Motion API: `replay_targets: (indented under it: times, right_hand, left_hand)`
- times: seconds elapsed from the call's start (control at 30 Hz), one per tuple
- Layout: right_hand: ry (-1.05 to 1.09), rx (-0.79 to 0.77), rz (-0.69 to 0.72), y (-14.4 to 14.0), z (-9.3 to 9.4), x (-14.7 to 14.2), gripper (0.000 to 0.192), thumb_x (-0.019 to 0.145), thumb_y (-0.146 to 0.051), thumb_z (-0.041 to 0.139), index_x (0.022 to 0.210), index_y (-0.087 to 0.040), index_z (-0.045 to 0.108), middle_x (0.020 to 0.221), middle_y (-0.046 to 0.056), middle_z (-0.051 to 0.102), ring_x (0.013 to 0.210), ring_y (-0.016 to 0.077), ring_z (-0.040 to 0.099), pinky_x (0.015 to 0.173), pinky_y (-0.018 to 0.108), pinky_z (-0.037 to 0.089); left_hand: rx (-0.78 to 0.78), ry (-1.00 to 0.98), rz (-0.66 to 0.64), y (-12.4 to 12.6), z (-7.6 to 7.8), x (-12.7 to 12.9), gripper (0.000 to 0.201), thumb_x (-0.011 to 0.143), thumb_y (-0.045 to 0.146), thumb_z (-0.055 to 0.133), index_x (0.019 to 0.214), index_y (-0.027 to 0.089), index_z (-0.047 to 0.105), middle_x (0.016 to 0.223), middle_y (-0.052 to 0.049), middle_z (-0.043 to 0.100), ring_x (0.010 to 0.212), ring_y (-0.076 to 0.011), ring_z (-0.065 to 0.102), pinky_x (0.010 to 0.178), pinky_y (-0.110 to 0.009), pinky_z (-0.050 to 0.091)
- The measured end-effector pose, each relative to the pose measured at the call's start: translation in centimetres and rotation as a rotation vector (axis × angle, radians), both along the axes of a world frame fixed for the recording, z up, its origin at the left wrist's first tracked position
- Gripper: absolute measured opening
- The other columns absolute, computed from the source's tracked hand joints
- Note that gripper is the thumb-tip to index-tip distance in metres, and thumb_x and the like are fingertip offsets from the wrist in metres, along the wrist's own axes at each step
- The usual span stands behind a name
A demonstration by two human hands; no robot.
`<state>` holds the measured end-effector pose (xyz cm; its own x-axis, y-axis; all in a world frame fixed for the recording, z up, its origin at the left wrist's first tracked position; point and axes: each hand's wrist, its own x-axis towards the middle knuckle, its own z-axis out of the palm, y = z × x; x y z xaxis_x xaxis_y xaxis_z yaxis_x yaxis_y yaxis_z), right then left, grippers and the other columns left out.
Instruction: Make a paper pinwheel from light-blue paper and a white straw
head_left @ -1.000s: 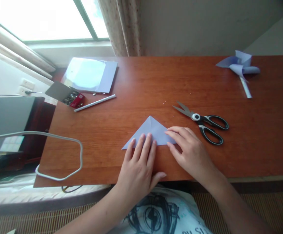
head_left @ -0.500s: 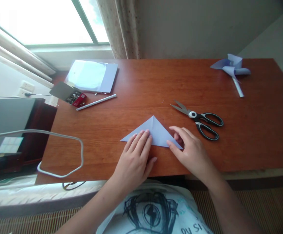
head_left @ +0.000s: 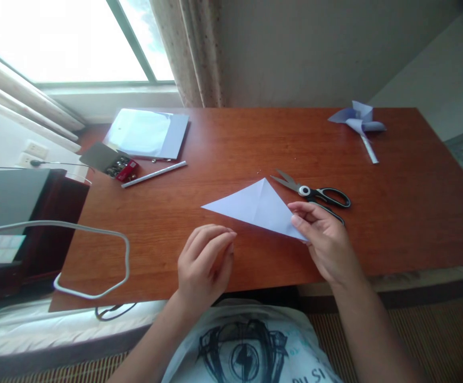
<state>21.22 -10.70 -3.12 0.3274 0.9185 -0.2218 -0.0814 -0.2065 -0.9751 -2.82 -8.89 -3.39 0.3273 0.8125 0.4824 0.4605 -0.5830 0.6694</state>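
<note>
Folded paper triangle (head_left: 257, 207): pale blue, on tabletop (head_left: 223, 138), near centre; right corner pinched by right hand (head_left: 325, 239). Left hand (head_left: 203, 263): curled, just near of it, off the paper. Scissors (head_left: 315, 194): just right, behind the right hand. Paper pinwheel (head_left: 357, 125): far right. White stick (head_left: 154, 174), paper pad (head_left: 146, 133): far left.
</note>
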Motion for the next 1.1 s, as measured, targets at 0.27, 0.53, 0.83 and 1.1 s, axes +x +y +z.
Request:
replay_targets:
  times: [0.27, 0.53, 0.83, 1.1]
  right_hand:
    - [0.048, 0.014, -0.069, -0.6, 0.4, -0.5, 0.026, 0.082, -0.038, 0.080, 0.103, -0.025, 0.074, 0.095, 0.004, 0.073, 0.084, 0.0190, 0.069, 0.073, 0.031, 0.057]
    - [-0.049, 0.072, -0.083, -1.1, 0.8, -0.3, 0.023, 0.086, -0.038, 0.079, 0.106, -0.027, 0.075, 0.095, 0.003, 0.073, 0.085, 0.0172, 0.068, 0.072, 0.027, 0.057]
    - [-0.136, 0.113, -0.019, -1.1, 0.5, -0.5, 0.020, 0.089, -0.038, 0.075, 0.105, -0.027, 0.074, 0.094, 0.004, 0.073, 0.086, 0.0197, 0.069, 0.071, 0.030, 0.059]
    - [-0.022, 0.108, 0.011, -1.2, 1.2, -0.3, 0.015, 0.088, -0.033, 0.078, 0.103, -0.030, 0.076, 0.091, 0.001, 0.074, 0.082, 0.0163, 0.068, 0.070, 0.026, 0.057]
  left_hand:
    - [-0.472, -0.162, -0.044, 0.8, 0.7, 2.4, 0.012, 0.094, 0.022, 0.063, 0.087, 0.018, 0.071, 0.079, -0.004, 0.072, 0.072, -0.0160, 0.065, 0.068, -0.026, 0.049]
    - [-0.887, -0.487, 0.025, 0.8, 1.1, 3.6, 0.023, 0.089, 0.035, 0.071, 0.076, 0.016, 0.073, 0.076, -0.004, 0.072, 0.070, -0.0157, 0.061, 0.065, -0.024, 0.047]
    - [-0.999, -0.633, -0.016, 0.7, 0.3, 3.4, 0.023, 0.088, 0.038, 0.074, 0.080, 0.017, 0.078, 0.080, -0.005, 0.078, 0.074, -0.0169, 0.066, 0.070, -0.025, 0.050]
    - [-1.136, -0.888, 0.050, 1.5, 0.1, 2.6, 0.031, 0.080, 0.042, 0.080, 0.068, 0.014, 0.075, 0.066, -0.005, 0.071, 0.054, -0.0111, 0.055, 0.052, -0.023, 0.042]
